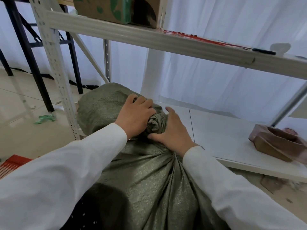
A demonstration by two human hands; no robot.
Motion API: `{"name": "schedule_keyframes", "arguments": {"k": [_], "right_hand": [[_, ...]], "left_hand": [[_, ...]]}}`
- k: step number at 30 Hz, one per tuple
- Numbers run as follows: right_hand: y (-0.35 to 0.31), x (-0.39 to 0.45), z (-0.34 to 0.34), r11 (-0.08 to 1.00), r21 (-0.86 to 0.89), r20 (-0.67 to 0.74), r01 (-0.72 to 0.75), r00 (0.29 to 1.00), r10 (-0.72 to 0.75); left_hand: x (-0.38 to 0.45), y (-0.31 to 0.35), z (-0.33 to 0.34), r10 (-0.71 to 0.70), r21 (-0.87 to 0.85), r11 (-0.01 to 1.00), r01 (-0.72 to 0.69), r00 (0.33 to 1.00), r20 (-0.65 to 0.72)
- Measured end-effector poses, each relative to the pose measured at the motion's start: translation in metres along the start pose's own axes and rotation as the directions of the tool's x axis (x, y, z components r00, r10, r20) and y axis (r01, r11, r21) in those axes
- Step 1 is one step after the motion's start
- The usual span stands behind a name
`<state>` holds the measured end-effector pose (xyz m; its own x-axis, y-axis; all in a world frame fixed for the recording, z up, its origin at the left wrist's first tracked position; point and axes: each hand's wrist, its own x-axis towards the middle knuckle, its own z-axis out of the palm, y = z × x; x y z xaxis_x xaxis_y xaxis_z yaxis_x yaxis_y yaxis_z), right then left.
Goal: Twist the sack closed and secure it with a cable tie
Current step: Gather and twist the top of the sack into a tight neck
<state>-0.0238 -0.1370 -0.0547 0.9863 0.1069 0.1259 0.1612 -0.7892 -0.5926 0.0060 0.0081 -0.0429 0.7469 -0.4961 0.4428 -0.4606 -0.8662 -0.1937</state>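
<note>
Grey metal shelving (pixel 149 36) (perforated uprights), white curtain (pixel 207 77) behind, pale tiled floor (pixel 20 130).

1 head-worn camera looks forward and down, close over the sack (pixel 149 171) (shelving behind).

Olive-green woven sack (pixel 146 176), white sleeves (pixel 66 166), red cable ties (pixel 191 35).
</note>
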Motion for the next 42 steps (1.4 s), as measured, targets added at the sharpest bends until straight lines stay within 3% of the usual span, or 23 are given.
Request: {"name": "schedule_keyframes", "arguments": {"k": [3, 9, 11, 14, 17, 21, 27, 36, 42], "right_hand": [[-0.011, -0.007, 0.008, 0.975, -0.192, -0.024, 0.114, 0.992, -0.121], [-0.004, 0.012, 0.002, 0.987, -0.158, 0.023, 0.021, 1.000, -0.018], [-0.001, 0.018, 0.000, 0.997, -0.079, 0.062, 0.003, 0.998, 0.002], [0.008, 0.025, 0.002, 0.981, 0.172, 0.071, -0.090, 0.994, 0.079], [0.013, 0.026, 0.003, 0.892, 0.430, 0.061, -0.138, 0.990, 0.124], [0.011, 0.021, -0.001, 0.763, 0.628, 0.130, -0.151, 0.988, 0.088], [0.015, 0.007, -0.011, 0.649, 0.722, 0.320, -0.238, 0.947, -0.009], [0.033, -0.003, -0.026, 0.643, 0.693, 0.462, -0.327, 0.886, -0.048], [0.031, 0.002, -0.027, 0.658, 0.679, 0.488, -0.326, 0.870, -0.072]], "left_hand": [[0.001, 0.001, 0.000, 0.002, 0.023, 1.000, -0.003, 1.000, 0.004], [-0.007, -0.001, 0.003, 0.104, 0.195, 0.978, -0.076, 0.985, -0.139], [-0.012, -0.003, 0.009, 0.105, 0.150, 0.986, -0.077, 0.976, -0.189], [-0.020, 0.003, 0.009, 0.116, 0.117, 0.989, -0.090, 0.963, -0.241], [-0.031, 0.009, 0.016, 0.136, 0.118, 0.987, -0.107, 0.952, -0.275], [-0.036, 0.003, 0.027, 0.150, 0.145, 0.983, -0.115, 0.954, -0.260], [-0.018, 0.002, 0.024, 0.222, 0.089, 0.974, -0.207, 0.949, -0.223], [0.002, 0.008, 0.010, 0.399, 0.049, 0.916, -0.398, 0.895, -0.197], [0.001, 0.005, 0.007, 0.379, 0.023, 0.925, -0.379, 0.918, -0.120]]}}
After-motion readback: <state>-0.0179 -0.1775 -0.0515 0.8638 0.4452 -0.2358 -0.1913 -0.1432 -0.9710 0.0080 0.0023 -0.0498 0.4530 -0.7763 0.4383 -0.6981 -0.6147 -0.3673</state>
